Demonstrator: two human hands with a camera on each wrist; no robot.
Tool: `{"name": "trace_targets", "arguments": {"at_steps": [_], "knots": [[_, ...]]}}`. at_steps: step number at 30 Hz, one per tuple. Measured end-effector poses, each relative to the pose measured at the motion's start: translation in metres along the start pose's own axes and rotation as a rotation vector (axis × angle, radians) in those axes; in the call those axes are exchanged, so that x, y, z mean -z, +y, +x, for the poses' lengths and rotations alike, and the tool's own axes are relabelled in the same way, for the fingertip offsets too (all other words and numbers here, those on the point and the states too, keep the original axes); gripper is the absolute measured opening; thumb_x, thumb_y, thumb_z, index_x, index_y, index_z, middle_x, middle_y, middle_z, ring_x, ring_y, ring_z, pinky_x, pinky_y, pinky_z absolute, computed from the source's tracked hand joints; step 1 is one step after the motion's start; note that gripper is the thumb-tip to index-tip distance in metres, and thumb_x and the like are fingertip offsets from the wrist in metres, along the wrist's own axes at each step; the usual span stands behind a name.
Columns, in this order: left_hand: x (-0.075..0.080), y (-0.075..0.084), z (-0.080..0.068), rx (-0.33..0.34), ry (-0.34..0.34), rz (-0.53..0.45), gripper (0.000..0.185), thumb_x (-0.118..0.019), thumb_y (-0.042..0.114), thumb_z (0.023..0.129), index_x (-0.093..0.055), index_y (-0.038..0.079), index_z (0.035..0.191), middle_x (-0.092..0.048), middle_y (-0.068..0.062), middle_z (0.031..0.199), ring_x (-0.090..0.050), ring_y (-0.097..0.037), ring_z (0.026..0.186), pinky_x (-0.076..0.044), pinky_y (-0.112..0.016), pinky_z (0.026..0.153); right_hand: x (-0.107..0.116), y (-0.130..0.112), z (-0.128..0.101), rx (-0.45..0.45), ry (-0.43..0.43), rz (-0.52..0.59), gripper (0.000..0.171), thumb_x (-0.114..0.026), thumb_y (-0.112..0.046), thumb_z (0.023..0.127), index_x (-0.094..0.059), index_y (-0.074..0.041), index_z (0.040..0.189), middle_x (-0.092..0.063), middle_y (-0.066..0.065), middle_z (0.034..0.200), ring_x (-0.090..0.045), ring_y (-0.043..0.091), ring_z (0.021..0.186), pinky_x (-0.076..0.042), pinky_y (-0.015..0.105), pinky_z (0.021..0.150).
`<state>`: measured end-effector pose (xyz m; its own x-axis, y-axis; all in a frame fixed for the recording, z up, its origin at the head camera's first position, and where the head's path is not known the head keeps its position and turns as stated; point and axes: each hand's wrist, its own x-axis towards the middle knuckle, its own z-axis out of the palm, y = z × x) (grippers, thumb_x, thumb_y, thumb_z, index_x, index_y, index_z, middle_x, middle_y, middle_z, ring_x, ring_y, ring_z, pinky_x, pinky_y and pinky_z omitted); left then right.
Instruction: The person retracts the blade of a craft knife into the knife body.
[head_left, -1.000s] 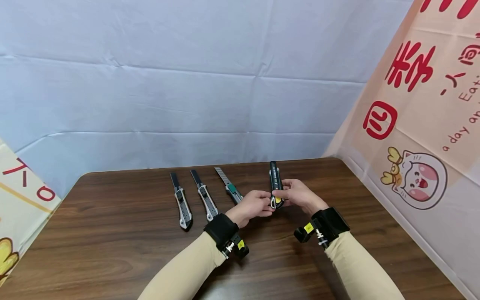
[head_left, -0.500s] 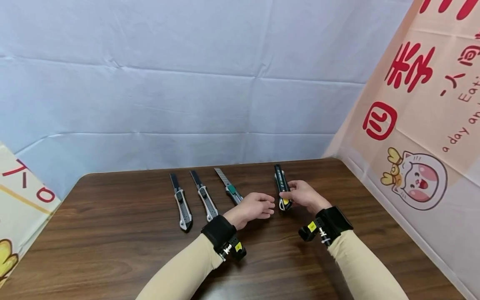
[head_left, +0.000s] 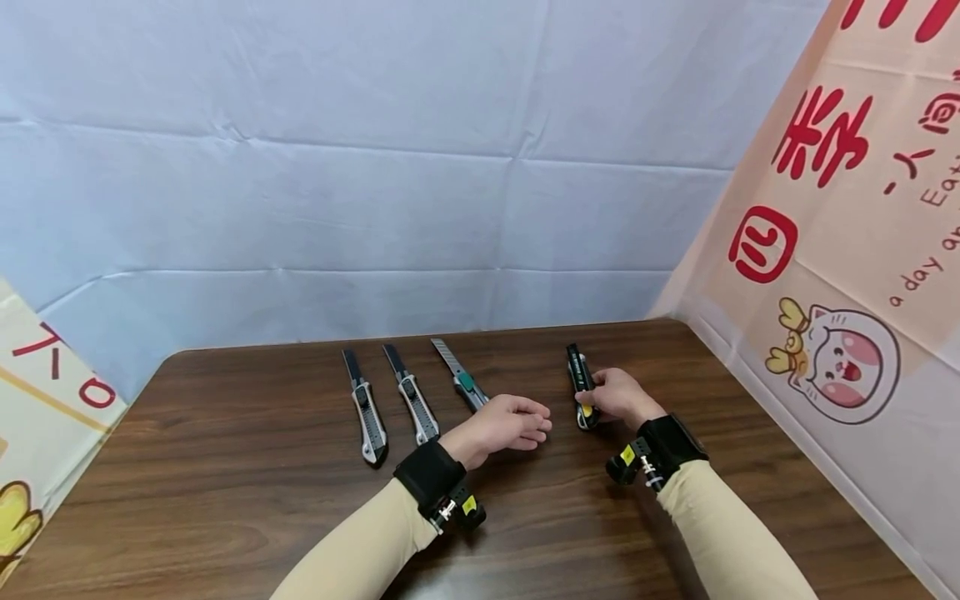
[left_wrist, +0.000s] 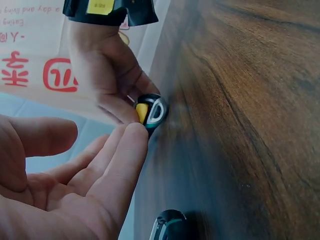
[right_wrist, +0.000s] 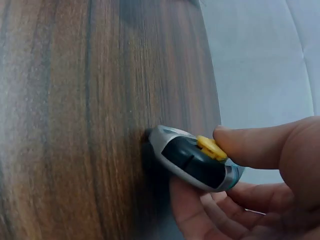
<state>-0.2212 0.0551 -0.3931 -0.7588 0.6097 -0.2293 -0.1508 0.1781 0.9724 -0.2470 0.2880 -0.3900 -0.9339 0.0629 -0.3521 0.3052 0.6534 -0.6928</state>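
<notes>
The right hand (head_left: 617,396) pinched the yellow-marked knife (head_left: 581,377) right of three other knives (head_left: 417,404), bench (head_left: 247,475) contact unclear; the left hand (head_left: 504,428), fingers extended, held nothing. Placement seemed underway; release presumably followed.

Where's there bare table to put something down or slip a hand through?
Free: the table left of the leftmost knife; the near stretch between the left sleeve and right sleeve; the strip right of the right hand and its knife. Crowded: from the leftmost knife to the green-slider knife, whose near end the left hand hides.
</notes>
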Motion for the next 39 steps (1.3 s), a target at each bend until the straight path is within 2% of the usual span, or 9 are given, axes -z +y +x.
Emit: {"name": "trace_targets", "arguments": {"at_steps": [7, 16, 20, 26, 32, 35, 39], "knots": [[0.003, -0.001, -0.008, -0.003, 0.004, 0.007, 0.034, -0.050, 0.014, 0.102, -0.055, -0.003, 0.132, -0.064, -0.021, 0.126, -0.064, -0.030, 0.114, -0.056, -0.036, 0.095, 0.001, 0.004, 0.003, -0.025, 0.034, -0.032, 0.058, -0.063, -0.019, 0.095, -0.041, 0.013, 0.138, -0.054, 0.030, 0.123, -0.065, 0.032, 0.101, -0.061, 0.037, 0.078], [0.013, -0.001, -0.021, -0.010, 0.018, 0.035, 0.034, -0.051, 0.016, 0.102, -0.056, 0.002, 0.132, -0.060, -0.019, 0.132, -0.064, -0.028, 0.115, -0.057, -0.037, 0.093, 0.001, 0.009, 0.001, -0.003, 0.064, -0.121, 0.049, -0.062, -0.020, 0.096, -0.049, 0.010, 0.132, -0.059, 0.026, 0.115, -0.065, 0.030, 0.094, -0.060, 0.036, 0.072], [0.026, 0.001, -0.032, -0.020, 0.029, 0.073, 0.034, -0.051, 0.017, 0.102, -0.055, 0.005, 0.134, -0.059, -0.015, 0.134, -0.062, -0.028, 0.117, -0.057, -0.036, 0.094, 0.002, 0.009, -0.001, 0.003, 0.070, -0.142, 0.050, -0.061, -0.022, 0.096, -0.049, 0.010, 0.133, -0.058, 0.027, 0.116, -0.064, 0.032, 0.097, -0.060, 0.036, 0.072], [0.053, -0.001, -0.046, -0.050, 0.041, 0.077, 0.038, -0.047, 0.016, 0.104, -0.049, 0.005, 0.140, -0.052, -0.019, 0.141, -0.054, -0.034, 0.125, -0.053, -0.038, 0.100, 0.003, 0.008, -0.004, 0.021, 0.099, -0.202, 0.051, -0.059, -0.024, 0.097, -0.048, 0.009, 0.134, -0.057, 0.029, 0.121, -0.065, 0.033, 0.095, -0.060, 0.036, 0.072], [0.076, -0.005, -0.058, -0.069, 0.066, 0.084, 0.041, -0.046, 0.016, 0.104, -0.045, 0.003, 0.143, -0.047, -0.021, 0.145, -0.051, -0.036, 0.129, -0.052, -0.039, 0.102, -0.004, -0.002, -0.006, 0.097, 0.248, -0.271, 0.043, -0.058, -0.022, 0.097, -0.054, 0.004, 0.130, -0.060, 0.026, 0.119, -0.062, 0.029, 0.083, -0.049, 0.033, 0.063], [0.085, -0.007, -0.062, -0.061, 0.103, 0.090, 0.040, -0.047, 0.016, 0.104, -0.047, 0.005, 0.142, -0.048, -0.020, 0.145, -0.052, -0.034, 0.129, -0.053, -0.039, 0.101, -0.013, -0.012, -0.005, 0.148, 0.285, -0.277, 0.039, -0.057, -0.022, 0.097, -0.058, 0.001, 0.128, -0.061, 0.023, 0.118, -0.062, 0.032, 0.090, -0.050, 0.038, 0.069], [0.093, -0.008, -0.068, -0.045, 0.147, 0.087, 0.039, -0.048, 0.016, 0.103, -0.047, 0.007, 0.142, -0.049, -0.018, 0.145, -0.053, -0.031, 0.129, -0.052, -0.041, 0.101, -0.030, -0.028, -0.002, 0.226, 0.261, -0.290, 0.035, -0.057, -0.023, 0.096, -0.062, -0.001, 0.124, -0.065, 0.019, 0.114, -0.062, 0.031, 0.097, -0.051, 0.044, 0.079]]}}
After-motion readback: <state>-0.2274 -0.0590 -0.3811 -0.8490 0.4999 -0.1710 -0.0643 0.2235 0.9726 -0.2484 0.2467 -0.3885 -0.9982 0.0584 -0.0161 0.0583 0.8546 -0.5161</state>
